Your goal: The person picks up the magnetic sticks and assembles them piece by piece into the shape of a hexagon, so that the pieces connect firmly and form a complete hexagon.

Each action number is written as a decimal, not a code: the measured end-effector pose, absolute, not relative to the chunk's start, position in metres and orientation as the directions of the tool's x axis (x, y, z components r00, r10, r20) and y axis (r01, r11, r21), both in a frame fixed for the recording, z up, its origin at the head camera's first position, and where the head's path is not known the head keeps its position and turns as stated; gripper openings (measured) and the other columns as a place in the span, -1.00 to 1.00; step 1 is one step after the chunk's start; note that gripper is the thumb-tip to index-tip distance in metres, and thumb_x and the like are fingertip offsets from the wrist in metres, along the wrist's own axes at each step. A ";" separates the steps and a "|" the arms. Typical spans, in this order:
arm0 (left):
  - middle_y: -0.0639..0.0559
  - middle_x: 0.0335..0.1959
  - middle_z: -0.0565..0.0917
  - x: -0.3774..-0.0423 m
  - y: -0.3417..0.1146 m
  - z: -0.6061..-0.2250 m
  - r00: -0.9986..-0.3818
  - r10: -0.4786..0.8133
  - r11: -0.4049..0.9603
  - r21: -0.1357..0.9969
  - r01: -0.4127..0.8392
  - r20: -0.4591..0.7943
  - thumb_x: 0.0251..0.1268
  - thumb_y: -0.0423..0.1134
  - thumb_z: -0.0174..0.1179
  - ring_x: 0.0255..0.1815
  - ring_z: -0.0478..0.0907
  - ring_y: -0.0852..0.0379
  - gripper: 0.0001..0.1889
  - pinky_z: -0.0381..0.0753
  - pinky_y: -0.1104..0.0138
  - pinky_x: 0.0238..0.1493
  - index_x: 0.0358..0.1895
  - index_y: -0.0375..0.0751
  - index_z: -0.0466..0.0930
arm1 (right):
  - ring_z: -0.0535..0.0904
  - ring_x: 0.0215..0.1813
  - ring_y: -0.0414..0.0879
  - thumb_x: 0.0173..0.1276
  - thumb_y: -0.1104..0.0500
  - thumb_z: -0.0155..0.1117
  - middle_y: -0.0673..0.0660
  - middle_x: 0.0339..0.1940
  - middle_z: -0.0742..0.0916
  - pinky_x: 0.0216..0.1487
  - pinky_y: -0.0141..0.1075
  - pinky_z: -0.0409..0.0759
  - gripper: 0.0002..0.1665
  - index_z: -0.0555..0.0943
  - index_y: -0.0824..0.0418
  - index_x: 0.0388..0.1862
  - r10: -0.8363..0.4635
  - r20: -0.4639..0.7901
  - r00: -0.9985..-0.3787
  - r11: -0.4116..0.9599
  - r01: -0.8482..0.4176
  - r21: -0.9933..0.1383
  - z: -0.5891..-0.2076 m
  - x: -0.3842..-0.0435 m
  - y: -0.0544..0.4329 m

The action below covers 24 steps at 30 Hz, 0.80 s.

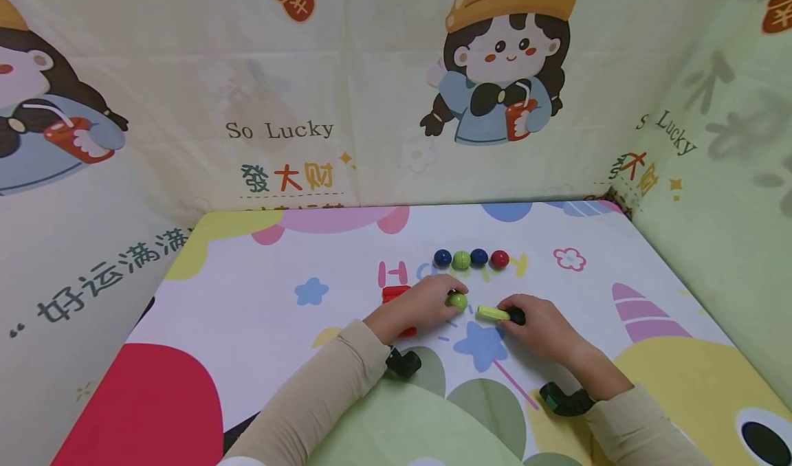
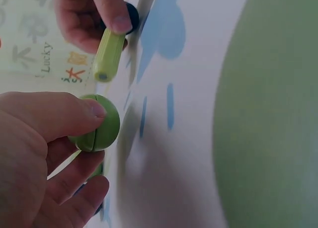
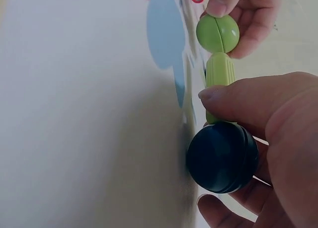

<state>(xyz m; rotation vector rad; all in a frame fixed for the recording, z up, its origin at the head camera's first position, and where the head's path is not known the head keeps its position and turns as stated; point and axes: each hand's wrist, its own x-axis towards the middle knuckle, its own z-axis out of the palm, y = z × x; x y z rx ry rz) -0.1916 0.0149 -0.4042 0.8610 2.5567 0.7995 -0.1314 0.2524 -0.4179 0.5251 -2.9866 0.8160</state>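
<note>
My left hand [image 1: 423, 306] pinches a green ball [image 2: 108, 126] with a seam round it, between thumb and fingers, just above the table. Facing it, my right hand [image 1: 547, 328] holds a ribbed light-green rod [image 3: 219, 71] with its thumb and fingers. One end of that rod meets a dark blue ball [image 3: 218, 156] beside the right fingers. The rod's free end points toward the green ball. In the head view a small gap separates the two. Red rods [image 1: 394, 291] lie partly hidden behind the left hand.
Beyond the hands, a row of balls lies on the table: a dark blue ball [image 1: 442, 258], a green ball [image 1: 461, 260], another dark blue ball [image 1: 479, 258] and a red ball [image 1: 499, 260]. A printed mat [image 1: 260, 342] covers the table. Cloth walls [image 1: 371, 108] stand behind and beside it.
</note>
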 end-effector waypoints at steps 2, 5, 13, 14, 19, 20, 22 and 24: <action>0.06 0.03 0.58 -0.190 0.018 -0.404 -0.756 0.644 0.650 0.607 0.457 -0.121 0.34 -0.28 0.31 0.00 0.45 0.16 -0.58 0.50 0.46 0.04 0.25 -0.16 0.58 | 0.59 -0.11 0.05 0.26 0.26 0.45 0.08 -0.15 0.72 0.06 0.11 0.55 -0.74 0.68 0.25 -0.08 -0.316 0.090 -0.944 0.811 -0.318 -0.492 -0.418 -0.132 0.253; 0.06 0.05 0.59 -0.188 0.021 -0.406 -0.742 0.660 0.638 0.606 0.475 -0.112 0.35 -0.29 0.30 0.01 0.45 0.17 -0.59 0.49 0.46 0.07 0.25 -0.17 0.58 | 0.59 -0.11 0.05 0.25 0.26 0.45 0.08 -0.16 0.72 0.06 0.11 0.55 -0.74 0.68 0.25 -0.08 -0.315 0.091 -0.945 0.811 -0.318 -0.492 -0.418 -0.132 0.253; 0.09 0.04 0.59 -0.186 0.027 -0.412 -0.733 0.672 0.621 0.617 0.484 -0.101 0.38 -0.30 0.26 -0.01 0.45 0.20 -0.60 0.48 0.48 0.08 0.26 -0.17 0.57 | 0.60 -0.11 0.05 0.26 0.26 0.45 0.08 -0.16 0.73 0.06 0.11 0.55 -0.76 0.69 0.24 -0.08 -0.319 0.094 -0.943 0.808 -0.322 -0.492 -0.417 -0.132 0.252; 0.09 0.04 0.59 -0.186 0.028 -0.412 -0.734 0.671 0.622 0.617 0.482 -0.104 0.38 -0.30 0.27 -0.02 0.45 0.21 -0.60 0.48 0.48 0.08 0.26 -0.17 0.57 | 0.60 -0.11 0.05 0.26 0.26 0.45 0.08 -0.16 0.73 0.06 0.11 0.55 -0.76 0.69 0.25 -0.09 -0.319 0.095 -0.943 0.809 -0.323 -0.492 -0.417 -0.131 0.251; 0.11 0.03 0.59 -0.184 0.032 -0.412 -0.741 0.662 0.626 0.624 0.468 -0.109 0.37 -0.30 0.28 -0.03 0.44 0.22 -0.60 0.47 0.49 0.07 0.26 -0.16 0.58 | 0.60 -0.13 0.02 0.25 0.26 0.47 0.07 -0.18 0.73 0.04 0.07 0.58 -0.75 0.69 0.26 -0.10 -0.320 0.106 -0.941 0.807 -0.330 -0.490 -0.416 -0.131 0.250; 0.11 0.03 0.59 -0.184 0.033 -0.412 -0.741 0.664 0.624 0.624 0.470 -0.106 0.37 -0.30 0.28 -0.03 0.44 0.22 -0.60 0.47 0.49 0.07 0.26 -0.16 0.58 | 0.60 -0.14 0.01 0.25 0.25 0.47 0.06 -0.19 0.72 0.03 0.07 0.58 -0.75 0.69 0.26 -0.10 -0.323 0.107 -0.940 0.804 -0.333 -0.493 -0.415 -0.131 0.250; 0.11 0.03 0.60 -0.183 0.035 -0.412 -0.740 0.666 0.622 0.622 0.476 -0.100 0.37 -0.30 0.29 -0.03 0.45 0.23 -0.59 0.46 0.49 0.09 0.26 -0.16 0.58 | 0.60 -0.16 -0.02 0.25 0.24 0.47 0.04 -0.20 0.72 0.02 0.04 0.60 -0.74 0.70 0.26 -0.09 -0.327 0.107 -0.939 0.800 -0.335 -0.498 -0.416 -0.132 0.249; 0.10 0.06 0.61 -0.183 0.035 -0.412 -0.743 0.662 0.625 0.620 0.474 -0.100 0.36 -0.28 0.30 -0.01 0.46 0.23 -0.58 0.46 0.48 0.10 0.26 -0.15 0.58 | 0.59 -0.18 -0.04 0.25 0.24 0.47 0.03 -0.21 0.72 0.01 0.02 0.60 -0.74 0.69 0.27 -0.09 -0.333 0.104 -0.937 0.796 -0.339 -0.502 -0.416 -0.133 0.248</action>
